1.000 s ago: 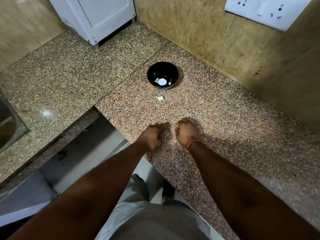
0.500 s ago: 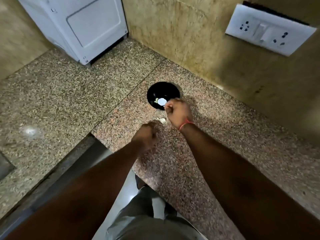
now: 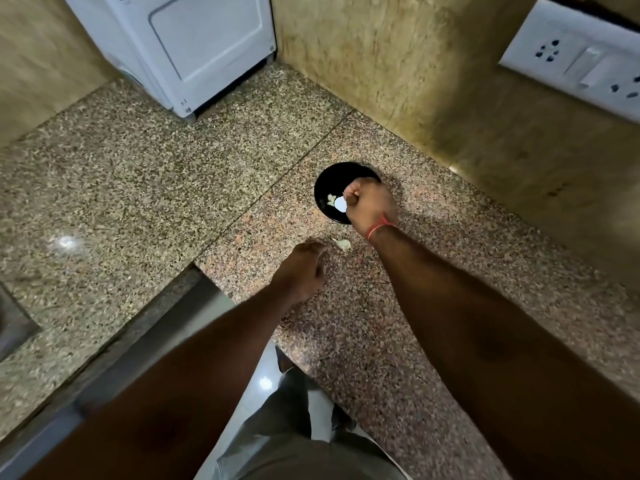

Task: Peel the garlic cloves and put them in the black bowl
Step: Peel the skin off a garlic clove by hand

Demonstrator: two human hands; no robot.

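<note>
The black bowl stands on the granite counter near the back wall, with pale peeled garlic pieces and a bright glint inside. My right hand, a red thread on its wrist, hovers over the bowl's right half with the fingers curled tight as if pinching a clove; what it pinches is hidden. One unpeeled garlic clove lies on the counter just in front of the bowl. My left hand sits curled right beside that clove, to its left, and nothing shows in it.
A white appliance stands at the back left corner. A socket panel is on the right wall. The counter has an inner corner edge close to my left forearm, and a sink rim shows at far left.
My right hand left the left hand and travelled forward from the counter's front until it is over the bowl. My left hand moved forward to beside the loose clove.
</note>
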